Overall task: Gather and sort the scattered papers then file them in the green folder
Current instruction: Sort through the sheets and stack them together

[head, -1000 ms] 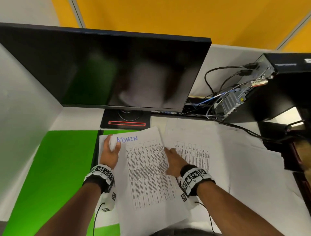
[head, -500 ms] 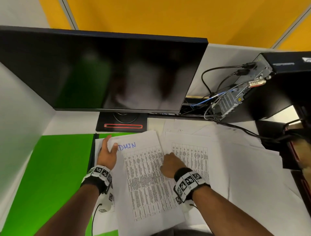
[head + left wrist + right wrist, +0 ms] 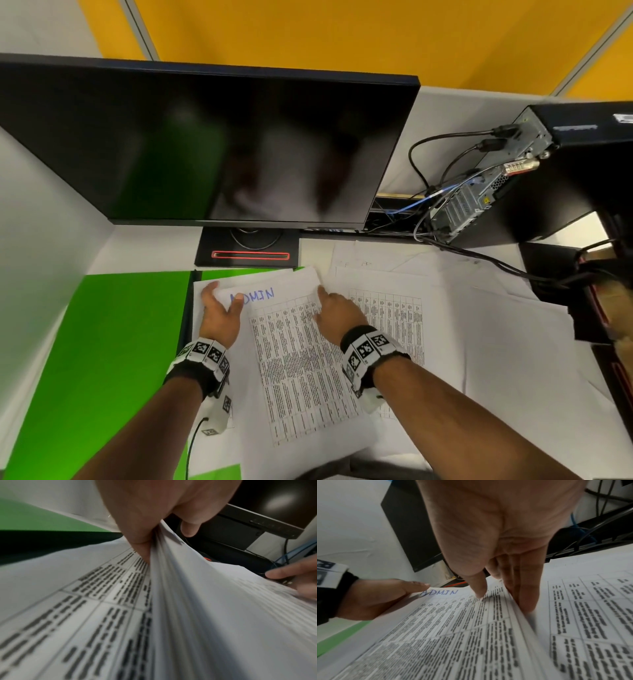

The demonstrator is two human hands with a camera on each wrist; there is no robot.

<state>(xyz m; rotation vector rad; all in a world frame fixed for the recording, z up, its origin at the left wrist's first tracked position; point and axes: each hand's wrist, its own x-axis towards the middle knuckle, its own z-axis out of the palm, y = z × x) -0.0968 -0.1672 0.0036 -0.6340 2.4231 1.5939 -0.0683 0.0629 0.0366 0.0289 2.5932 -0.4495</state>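
Up close, the left hand pinches the stack of papers at its far left corner, thumb on top by the blue "ADMIN" heading, fingers curled beneath. The right hand holds the stack's right edge, thumb on the top sheet and straight fingers tucked under it. Under the stack's left part lies the open green folder on the tabletop; more loose sheets spread to the right, a dark monitor behind.
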